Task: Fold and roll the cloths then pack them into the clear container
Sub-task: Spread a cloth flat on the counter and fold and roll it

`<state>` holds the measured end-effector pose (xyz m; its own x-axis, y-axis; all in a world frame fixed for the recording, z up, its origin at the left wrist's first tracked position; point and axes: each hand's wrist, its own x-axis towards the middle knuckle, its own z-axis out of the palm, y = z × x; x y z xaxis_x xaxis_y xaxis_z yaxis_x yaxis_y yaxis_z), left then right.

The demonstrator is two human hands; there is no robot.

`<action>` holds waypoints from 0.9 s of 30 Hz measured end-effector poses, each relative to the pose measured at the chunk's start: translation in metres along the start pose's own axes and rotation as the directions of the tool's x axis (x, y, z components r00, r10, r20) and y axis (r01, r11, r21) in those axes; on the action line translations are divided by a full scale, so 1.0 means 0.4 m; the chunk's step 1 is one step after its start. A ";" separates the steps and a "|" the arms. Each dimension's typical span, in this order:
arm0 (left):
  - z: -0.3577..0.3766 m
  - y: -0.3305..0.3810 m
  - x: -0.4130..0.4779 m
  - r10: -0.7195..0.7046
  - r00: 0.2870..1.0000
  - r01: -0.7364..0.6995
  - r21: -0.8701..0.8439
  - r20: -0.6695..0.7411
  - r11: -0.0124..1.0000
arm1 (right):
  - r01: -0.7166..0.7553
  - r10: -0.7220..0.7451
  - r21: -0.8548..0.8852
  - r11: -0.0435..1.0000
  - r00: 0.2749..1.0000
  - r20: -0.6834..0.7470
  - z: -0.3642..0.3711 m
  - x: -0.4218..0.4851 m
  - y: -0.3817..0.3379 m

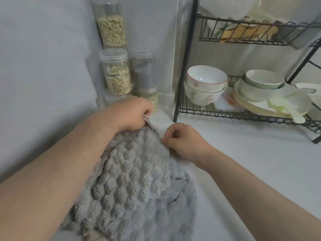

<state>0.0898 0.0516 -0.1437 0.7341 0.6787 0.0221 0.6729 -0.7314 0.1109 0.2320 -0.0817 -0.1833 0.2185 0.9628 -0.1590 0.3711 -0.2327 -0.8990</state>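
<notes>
Head view: one grey waffle-textured plush cloth [139,180] lies on the white tabletop [243,162], running from the near edge of the frame toward the wall. The left hand [133,113] pinches the far corner of the cloth between curled fingers and thumb. The right hand [184,138] pinches the adjoining right edge near it, fingers likewise curled. Gripping two points along one edge holds that edge taut and straight, which by judgement sets the cloth up for a fold. The left forearm covers the left margin of the cloth. Count of cloths: one is certain. A smoother patch at the near right may be the underside or a second layer; which it is cannot be told. The clear container intended for packing cannot be identified here. Against the wall stand at least four clear plastic jars [115,72], some stacked, holding oat-like or dark contents. The black wire dish rack [184,66] holds two nested white floral bowls [205,80] and a further stack of bowls on plates [264,79], whose count is unclear.
</notes>
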 end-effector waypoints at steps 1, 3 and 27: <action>-0.013 0.004 -0.011 0.000 0.999 0.000 0.001 -0.040 1.000 | 0.017 -0.017 0.022 1.000 1.000 -0.009 0.002 -0.007 -0.001; -0.038 0.014 -0.038 -0.007 0.994 0.007 -0.003 -0.105 1.000 | 0.055 -0.054 0.018 0.998 0.998 -0.011 0.008 -0.031 -0.006; -0.395 0.155 -0.434 0.040 0.896 0.059 0.208 -0.442 0.976 | 0.305 -0.344 -0.160 0.939 0.837 -0.425 -0.212 -0.557 -0.204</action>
<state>-0.0103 -0.1010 0.0162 0.6443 0.6088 0.4629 0.7196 -0.6875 -0.0974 0.2296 -0.2891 -0.0400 0.4387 0.8279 0.3496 0.5596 0.0527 -0.8271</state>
